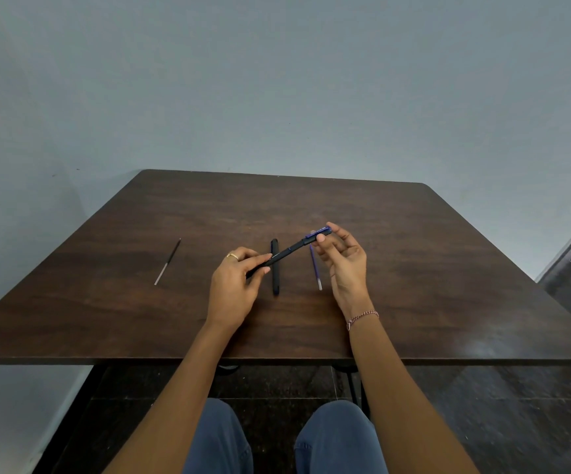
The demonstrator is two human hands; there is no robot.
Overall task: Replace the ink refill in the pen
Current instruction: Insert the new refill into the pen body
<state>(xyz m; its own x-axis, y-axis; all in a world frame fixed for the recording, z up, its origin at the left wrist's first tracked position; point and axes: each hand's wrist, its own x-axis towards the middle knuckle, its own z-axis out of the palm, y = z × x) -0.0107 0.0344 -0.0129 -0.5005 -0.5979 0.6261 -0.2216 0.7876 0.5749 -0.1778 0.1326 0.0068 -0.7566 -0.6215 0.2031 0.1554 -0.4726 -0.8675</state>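
Pen (291,249) — left hand (233,285) fingers pinch near end, right hand (342,258) fingers far end.

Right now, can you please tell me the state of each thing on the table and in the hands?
held pen: off the table, tilted, held at both ends.
left hand: grips the held pen's lower end.
right hand: pinches the held pen's blue end.
black pen: lies flat on the table, untouched.
blue refill: lies on the table beside the right hand.
black refill: lies on the table, apart to the left.
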